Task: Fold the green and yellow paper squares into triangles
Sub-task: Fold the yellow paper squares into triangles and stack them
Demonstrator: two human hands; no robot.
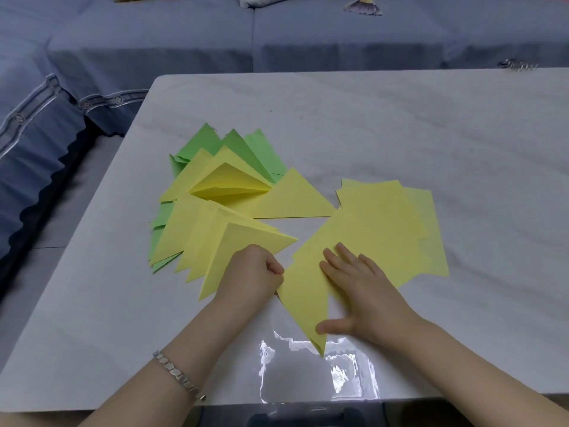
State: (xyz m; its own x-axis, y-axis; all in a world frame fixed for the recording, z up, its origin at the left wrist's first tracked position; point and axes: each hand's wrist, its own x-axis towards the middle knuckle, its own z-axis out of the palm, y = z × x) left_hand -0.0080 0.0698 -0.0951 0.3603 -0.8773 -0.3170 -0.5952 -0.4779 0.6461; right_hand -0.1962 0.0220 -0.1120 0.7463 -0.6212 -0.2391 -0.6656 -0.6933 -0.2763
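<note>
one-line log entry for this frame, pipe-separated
step: creasing yellow triangle | left hand: fist on fold edge | right hand: flat, pinning paper | unfolded yellow squares: remain

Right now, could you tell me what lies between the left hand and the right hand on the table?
In the head view, the yellow triangle being folded lies between the fisted left hand and the flat right hand, which presses on it.

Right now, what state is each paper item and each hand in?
Green triangles: folded, fanned at the far left, partly under yellow ones.
Yellow triangles: folded, overlapping; one gapes open.
Yellow squares: unfolded, loosely stacked.
Current yellow sheet: folded into a triangle, flat on the table.
Left hand: fist, pressing the fold edge.
Right hand: fingers spread, flat on the sheet.
</note>
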